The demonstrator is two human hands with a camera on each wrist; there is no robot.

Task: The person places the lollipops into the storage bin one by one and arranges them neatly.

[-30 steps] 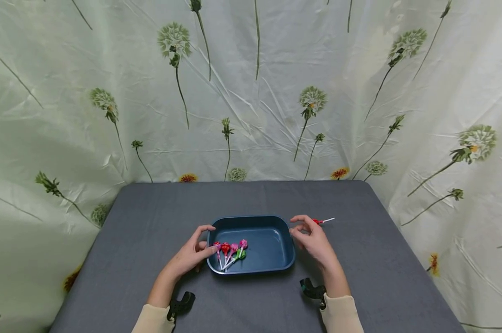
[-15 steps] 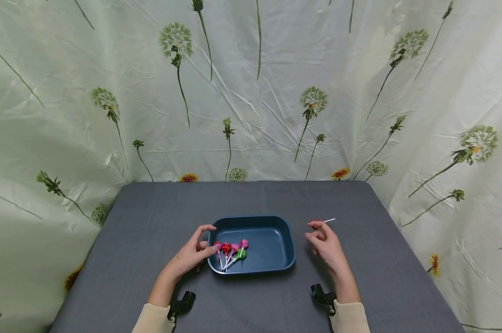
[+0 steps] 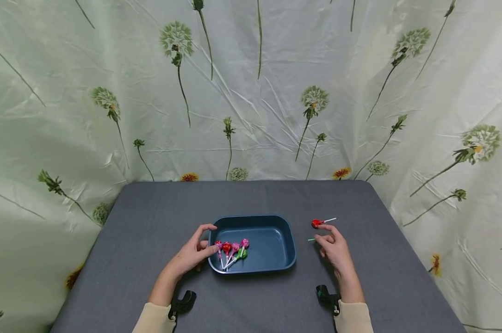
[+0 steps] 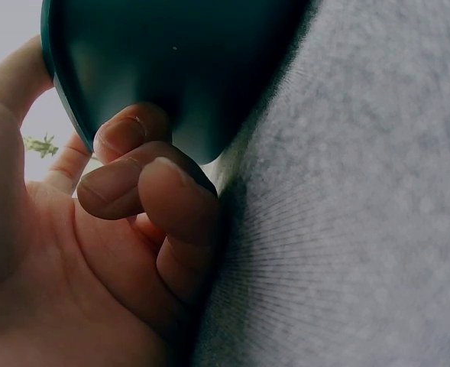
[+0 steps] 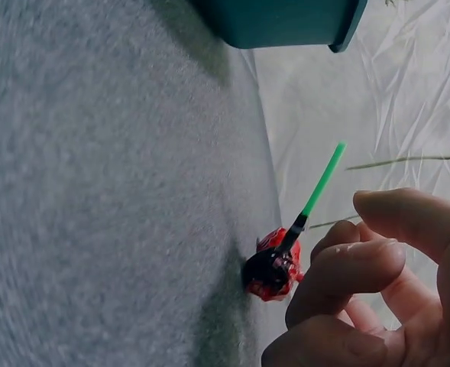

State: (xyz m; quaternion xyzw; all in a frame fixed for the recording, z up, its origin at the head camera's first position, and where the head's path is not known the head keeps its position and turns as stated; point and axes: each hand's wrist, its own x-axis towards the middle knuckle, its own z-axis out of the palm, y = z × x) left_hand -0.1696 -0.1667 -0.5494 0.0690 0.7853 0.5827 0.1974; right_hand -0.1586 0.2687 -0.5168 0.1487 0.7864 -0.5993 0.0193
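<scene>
Several wrapped lollipops, among them a red one (image 3: pixel 226 248) and a green one (image 3: pixel 242 254), lie in the left part of a blue tray (image 3: pixel 271 268). My left hand (image 3: pixel 189 253) grips the tray's left end, thumb over the rim and curled fingers against the outer wall. My right hand (image 3: pixel 336 250) is beside a dark-wrapped lollipop (image 5: pixel 270 266) with a green stick; thumb and index finger are apart. In the head view, only that green stick (image 3: pixel 311 239) shows, the head hidden by the hand. Just beyond lies a red lollipop (image 3: pixel 315 223) with a white stick.
A grey cloth covers the table (image 3: pixel 159 208). Behind it hangs a pale curtain (image 3: pixel 267 115) printed with dandelions. Each wrist bears a black camera mount (image 3: pixel 326 297).
My right hand has moved right, away from the tray's right end, uncovering the red lollipop's head and the green stick. The left hand and tray have stayed put.
</scene>
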